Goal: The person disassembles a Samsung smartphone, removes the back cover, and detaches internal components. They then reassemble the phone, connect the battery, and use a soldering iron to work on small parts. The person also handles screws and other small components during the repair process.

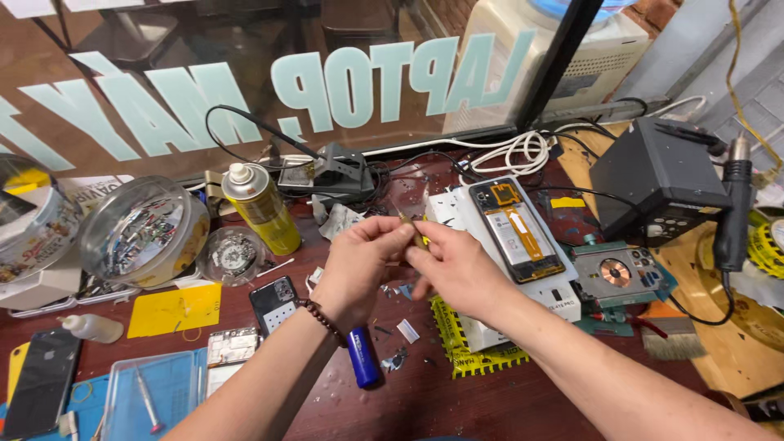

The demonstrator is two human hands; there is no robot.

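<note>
Two bare hands meet above the middle of a cluttered dark red workbench. The left hand, with a dark beaded bracelet at its wrist, and the right hand come together fingertip to fingertip. Pinched between them is a small thin brownish-yellow strip; it sits at the tips of the thumbs and forefingers of both hands, standing out slightly above them. Both hands are closed on it in a fine pinch, the other fingers loosely curled.

Just right of the hands, an opened smartphone with an orange ribbon cable lies on a white box. Below the left wrist lies a blue cylindrical lighter, beside a small dark phone part. Farther left stand a yellow spray can with a white cap and a clear round plastic container of small parts. At the far right sits a black box-shaped soldering station, with a black hot-air handle beside it.
</note>
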